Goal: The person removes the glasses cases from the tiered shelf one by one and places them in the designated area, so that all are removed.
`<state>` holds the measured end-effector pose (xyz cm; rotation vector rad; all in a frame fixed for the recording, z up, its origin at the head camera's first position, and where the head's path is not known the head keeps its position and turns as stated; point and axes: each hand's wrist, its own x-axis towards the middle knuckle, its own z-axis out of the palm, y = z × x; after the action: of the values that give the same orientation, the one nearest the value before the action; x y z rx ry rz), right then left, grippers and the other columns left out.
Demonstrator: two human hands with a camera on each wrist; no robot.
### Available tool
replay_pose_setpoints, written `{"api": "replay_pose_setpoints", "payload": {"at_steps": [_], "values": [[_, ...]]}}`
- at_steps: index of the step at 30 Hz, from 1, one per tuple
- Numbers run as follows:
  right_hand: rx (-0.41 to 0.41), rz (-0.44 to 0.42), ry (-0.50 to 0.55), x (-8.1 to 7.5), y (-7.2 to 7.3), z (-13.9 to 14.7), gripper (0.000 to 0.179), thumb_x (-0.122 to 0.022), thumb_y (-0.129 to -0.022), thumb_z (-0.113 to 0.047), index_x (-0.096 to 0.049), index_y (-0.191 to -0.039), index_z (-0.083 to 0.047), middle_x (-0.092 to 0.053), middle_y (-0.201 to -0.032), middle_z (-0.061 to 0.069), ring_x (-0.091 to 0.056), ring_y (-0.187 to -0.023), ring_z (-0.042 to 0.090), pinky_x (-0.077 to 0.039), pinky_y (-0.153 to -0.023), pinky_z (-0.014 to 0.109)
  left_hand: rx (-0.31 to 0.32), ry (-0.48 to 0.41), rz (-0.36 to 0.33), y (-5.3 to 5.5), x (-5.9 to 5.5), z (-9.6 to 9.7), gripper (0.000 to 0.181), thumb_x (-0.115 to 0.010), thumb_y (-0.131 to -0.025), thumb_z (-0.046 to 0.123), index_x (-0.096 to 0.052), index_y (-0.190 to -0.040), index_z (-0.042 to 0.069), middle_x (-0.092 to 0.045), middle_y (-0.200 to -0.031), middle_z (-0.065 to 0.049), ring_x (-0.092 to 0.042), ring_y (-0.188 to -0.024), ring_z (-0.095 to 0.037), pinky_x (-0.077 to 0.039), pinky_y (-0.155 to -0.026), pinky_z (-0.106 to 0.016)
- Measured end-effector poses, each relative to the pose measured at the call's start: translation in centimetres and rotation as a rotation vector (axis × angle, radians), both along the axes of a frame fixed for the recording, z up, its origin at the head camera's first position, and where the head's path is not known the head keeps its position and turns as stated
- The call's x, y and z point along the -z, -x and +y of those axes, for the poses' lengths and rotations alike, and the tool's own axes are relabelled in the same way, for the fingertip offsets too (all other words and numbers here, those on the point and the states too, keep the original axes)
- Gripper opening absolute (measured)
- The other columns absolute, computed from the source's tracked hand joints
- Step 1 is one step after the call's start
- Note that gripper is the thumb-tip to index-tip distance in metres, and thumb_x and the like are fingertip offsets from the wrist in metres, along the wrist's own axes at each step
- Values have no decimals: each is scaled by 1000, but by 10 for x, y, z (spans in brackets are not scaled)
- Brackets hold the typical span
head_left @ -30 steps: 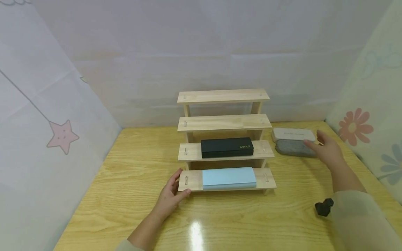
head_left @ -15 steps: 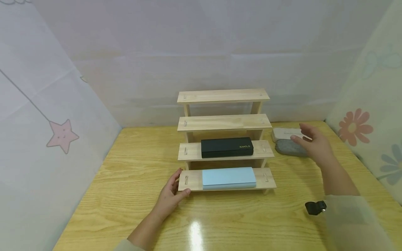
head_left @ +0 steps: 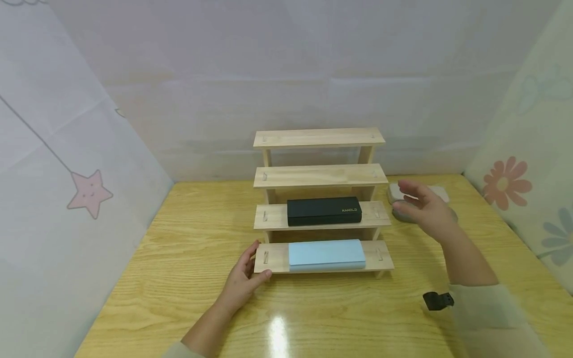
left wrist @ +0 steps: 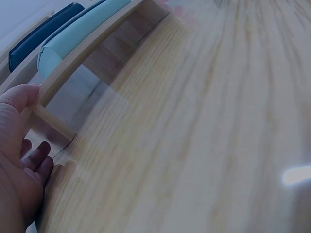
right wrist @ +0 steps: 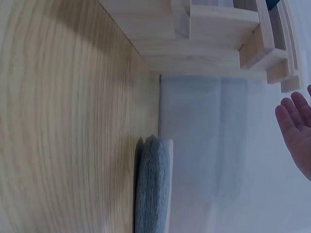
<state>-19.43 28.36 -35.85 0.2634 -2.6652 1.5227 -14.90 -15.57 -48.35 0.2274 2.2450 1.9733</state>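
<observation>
A four-step wooden display shelf [head_left: 320, 175] stands on the table. My left hand [head_left: 241, 281] holds the left end of its lowest step, the thumb at the front edge and the other fingers around the side. On that step lies a light blue glasses case [head_left: 327, 253]; a black glasses case [head_left: 323, 211] sits one step higher. My right hand [head_left: 427, 211] holds nothing, its fingers loosely bent, to the right of the shelf. It partly hides a white case [head_left: 440, 193] and a grey fuzzy case [right wrist: 154, 187] on the table behind it.
The wood-grain table [head_left: 192, 258] runs up to a pale cloth backdrop [head_left: 215, 99] behind the shelf. Printed cloth also rises along both sides. A small black device [head_left: 437, 301] sticks out by the right sleeve.
My right hand has moved left, from beside the right ends of the grey and white cases toward the shelf. The left hand, the shelf and the cases have stayed put.
</observation>
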Motion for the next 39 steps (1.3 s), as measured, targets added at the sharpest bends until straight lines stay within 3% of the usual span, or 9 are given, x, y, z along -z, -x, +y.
{"api": "replay_pose_setpoints", "payload": {"at_steps": [5,9,11,13,16,21,24,33,39], "values": [[-34,26,24,3,1,-11,61,-61,-98,-23,-34,-148,0,-38,-147,22,-39,-135,45,-44,-82,4,1,-1,-6,0,-1,0,83,-72,-88,9,-24,-155,10,-32,-158,-15,-38,-142,-36,-43,-100,-18],[-35,40,1,6,3,-17,60,-63,-97,-24,-38,-147,-2,-43,-143,15,-47,-128,11,-43,-90,6,4,-6,-5,0,-1,0,83,-72,-88,8,-24,-155,10,-32,-158,-15,-37,-142,-36,-43,-99,-17],[-41,48,-9,7,3,-21,60,-64,-96,-24,-39,-146,-3,-45,-143,14,-48,-126,8,-40,-94,4,7,-10,-6,0,-1,0,83,-72,-88,8,-24,-155,10,-32,-158,-15,-37,-142,-36,-43,-98,-17],[-59,50,-13,6,4,-24,60,-65,-95,-23,-40,-146,-3,-46,-144,16,-48,-129,13,-37,-96,4,6,-6,-5,0,-1,0,83,-72,-88,8,-24,-155,10,-32,-158,-15,-37,-142,-36,-43,-98,-17],[-85,36,-14,6,4,-30,59,-66,-95,-23,-41,-145,-3,-45,-146,19,-44,-135,34,-39,-102,11,3,1,-6,0,-1,-1,83,-72,-88,9,-25,-155,11,-31,-159,-14,-37,-142,-36,-43,-99,-18],[-139,-16,14,4,3,-36,62,-66,-95,-19,-37,-145,1,-40,-150,23,-39,-137,40,-37,-112,45,-2,7,-3,-1,-1,0,82,-73,-88,9,-25,-155,11,-31,-159,-14,-38,-142,-36,-43,-100,-19],[-161,-19,20,4,3,-40,62,-66,-94,-17,-37,-146,2,-39,-150,24,-37,-138,43,-32,-112,55,-5,12,1,-1,-1,0,82,-73,-88,9,-25,-155,11,-31,-159,-14,-38,-141,-36,-42,-100,-19],[-184,-57,-11,6,7,-49,66,-69,-93,-26,-38,-148,-6,-39,-152,19,-34,-141,43,-33,-112,57,-14,24,4,-1,-2,1,82,-73,-87,9,-26,-155,12,-34,-158,-14,-39,-141,-35,-43,-101,-20],[-248,-57,-22,6,13,-54,68,-70,-92,-24,-38,-148,-2,-37,-153,19,-34,-143,41,-31,-114,53,-12,14,2,-1,-2,1,83,-73,-87,8,-26,-155,11,-35,-157,-15,-40,-140,-36,-44,-99,-20]]}}
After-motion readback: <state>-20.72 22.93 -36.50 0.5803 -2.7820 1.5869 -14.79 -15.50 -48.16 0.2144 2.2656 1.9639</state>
